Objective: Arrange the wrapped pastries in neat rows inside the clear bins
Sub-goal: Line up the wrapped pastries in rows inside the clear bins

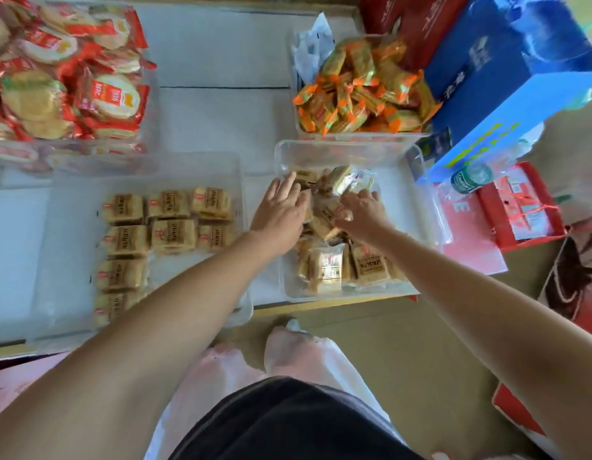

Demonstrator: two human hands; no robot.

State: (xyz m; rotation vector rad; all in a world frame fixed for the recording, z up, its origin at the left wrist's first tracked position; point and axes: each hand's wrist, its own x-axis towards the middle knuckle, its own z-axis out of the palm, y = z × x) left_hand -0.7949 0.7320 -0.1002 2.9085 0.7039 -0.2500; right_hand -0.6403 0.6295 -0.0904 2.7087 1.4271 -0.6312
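White table (205, 127), four clear bins (72, 227); eight pastries (173, 235) rowed in one, labels blurred; left hand (281, 210) flat, right hand (362, 214) grip unclear

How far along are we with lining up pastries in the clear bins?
Done: the clear plastic bin on the left holds tan square wrapped pastries in tidy rows, with room beside them. In hand: the left hand and right hand reach into the clear plastic bin on the right, onto its jumbled pile. Left: that pile needs arranging.
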